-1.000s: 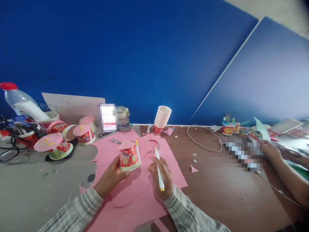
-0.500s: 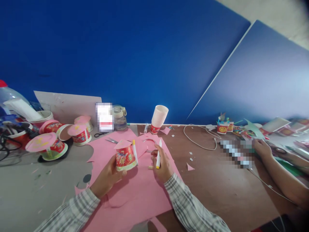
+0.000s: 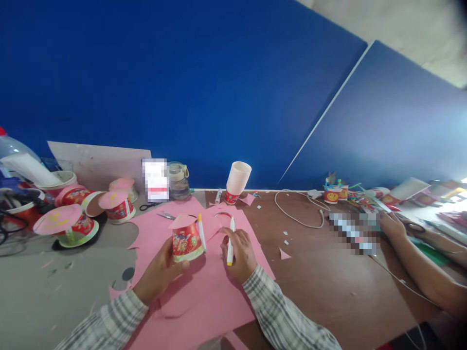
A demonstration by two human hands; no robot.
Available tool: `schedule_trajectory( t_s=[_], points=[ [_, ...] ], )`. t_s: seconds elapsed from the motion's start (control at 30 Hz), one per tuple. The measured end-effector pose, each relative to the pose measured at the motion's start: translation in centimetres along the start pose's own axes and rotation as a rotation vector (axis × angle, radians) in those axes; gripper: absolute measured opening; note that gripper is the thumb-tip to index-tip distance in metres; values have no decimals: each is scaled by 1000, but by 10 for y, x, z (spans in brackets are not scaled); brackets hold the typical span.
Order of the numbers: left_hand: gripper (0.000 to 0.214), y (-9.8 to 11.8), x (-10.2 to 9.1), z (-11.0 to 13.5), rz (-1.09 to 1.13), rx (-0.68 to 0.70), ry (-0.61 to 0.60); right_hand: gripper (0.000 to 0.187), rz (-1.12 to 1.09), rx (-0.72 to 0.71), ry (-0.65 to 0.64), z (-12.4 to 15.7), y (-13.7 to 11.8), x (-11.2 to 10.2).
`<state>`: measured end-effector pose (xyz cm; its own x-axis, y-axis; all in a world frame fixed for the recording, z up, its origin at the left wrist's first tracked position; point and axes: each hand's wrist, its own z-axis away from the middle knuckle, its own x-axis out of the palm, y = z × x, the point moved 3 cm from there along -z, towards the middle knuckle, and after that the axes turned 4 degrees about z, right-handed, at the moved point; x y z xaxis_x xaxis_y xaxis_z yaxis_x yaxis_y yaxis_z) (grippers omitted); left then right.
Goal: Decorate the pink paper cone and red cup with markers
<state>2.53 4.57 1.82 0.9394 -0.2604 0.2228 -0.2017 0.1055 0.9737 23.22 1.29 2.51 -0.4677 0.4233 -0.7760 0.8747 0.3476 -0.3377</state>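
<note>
My left hand (image 3: pixel 160 272) is wrapped round a red patterned paper cup (image 3: pixel 187 245), held upside down with its wide green-white rim below. A pink paper piece (image 3: pixel 183 222) caps the cup's narrow end. Against the cup's right side a yellow-capped marker (image 3: pixel 201 232) shows; whether it touches the cup I cannot tell. My right hand (image 3: pixel 241 253) grips a white marker (image 3: pixel 231 243) with a yellow lower end, slightly right of the cup. Beneath both hands lies a large pink paper sheet (image 3: pixel 204 306). Scissors (image 3: pixel 166 215) rest on it beyond the cup.
Cups with pink paper discs (image 3: pixel 60 219) stand at the left. A stack of white cups (image 3: pixel 239 177), a water bottle (image 3: pixel 178 181) and a blurred-out screen (image 3: pixel 156 180) line the back. A cable (image 3: pixel 279 206) and paper scraps lie rightward. Another person's hand (image 3: pixel 393 224) is at far right.
My right hand has moved slightly left and toward me with the white marker. My left hand keeps its hold on the cup. The whole view has shifted a little.
</note>
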Motion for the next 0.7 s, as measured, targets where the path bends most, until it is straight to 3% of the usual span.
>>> schedule_trajectory(
  t_s=[0.2, 0.33, 0.43, 0.7],
  points=[
    [61, -1, -2, 0, -47, 31, 27, 42, -17, -171, -227, -2, 4, -4],
    [59, -4, 0, 2, -53, 30, 16, 33, -16, -213, -299, -1, 2, 1],
    [58, -3, 2, 3, -30, 50, 0, 28, -35, -185, -285, 1, 2, 6],
    [74, -1, 0, 2, -135, 147, 55, 40, -129, -26, -110, 2, 0, -1]
  ],
)
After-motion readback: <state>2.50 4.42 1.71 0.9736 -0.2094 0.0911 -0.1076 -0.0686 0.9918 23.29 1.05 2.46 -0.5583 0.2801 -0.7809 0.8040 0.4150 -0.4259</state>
